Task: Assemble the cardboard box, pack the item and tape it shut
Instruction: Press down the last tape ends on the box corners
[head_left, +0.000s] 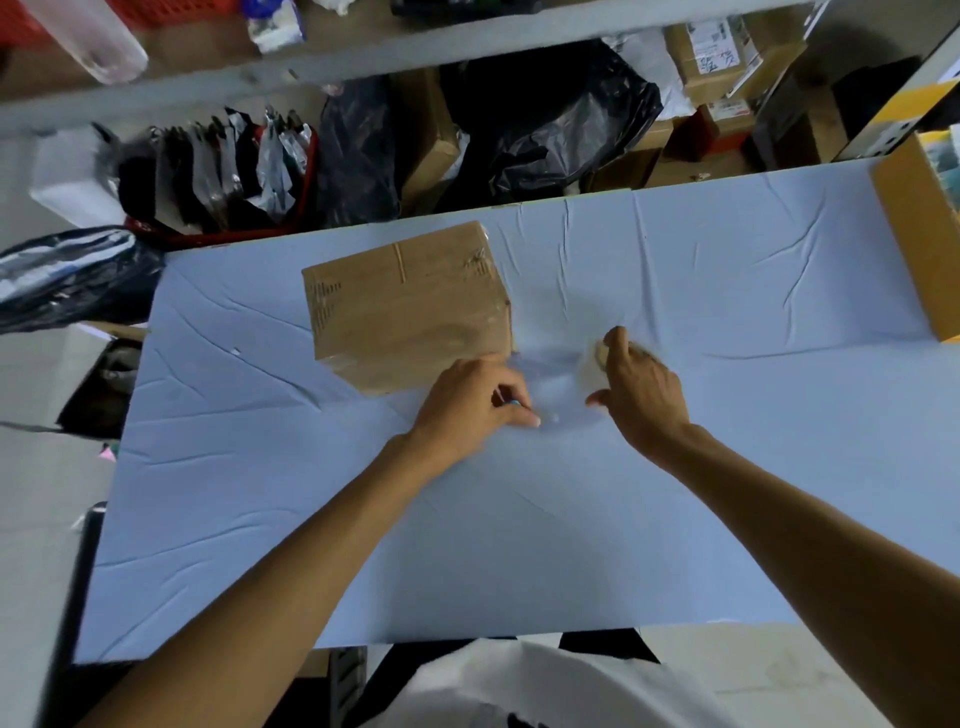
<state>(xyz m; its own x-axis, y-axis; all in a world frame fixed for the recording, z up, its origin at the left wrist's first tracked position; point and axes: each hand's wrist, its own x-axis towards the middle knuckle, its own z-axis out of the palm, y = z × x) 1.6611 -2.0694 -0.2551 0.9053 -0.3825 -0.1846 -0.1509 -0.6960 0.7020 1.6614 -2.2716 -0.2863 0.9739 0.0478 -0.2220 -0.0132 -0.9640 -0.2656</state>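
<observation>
A closed cardboard box (405, 306) with clear tape over its top and corners lies on the blue-covered table (467, 545), left of centre. My left hand (472, 400) sits just below the box's near right corner, fingers curled around a small tool with a blue tip, likely a cutter. My right hand (639, 395) is a little to the right and grips a roll of clear tape (597, 358). A stretch of clear tape seems to run from the roll toward the box corner, but it is blurred.
An open cardboard carton (924, 228) stands at the table's right edge. Beyond the far edge lie black plastic bags (545, 119), stacked parcels (711, 57) and a red basket of packets (218, 176). A shelf (363, 47) runs overhead.
</observation>
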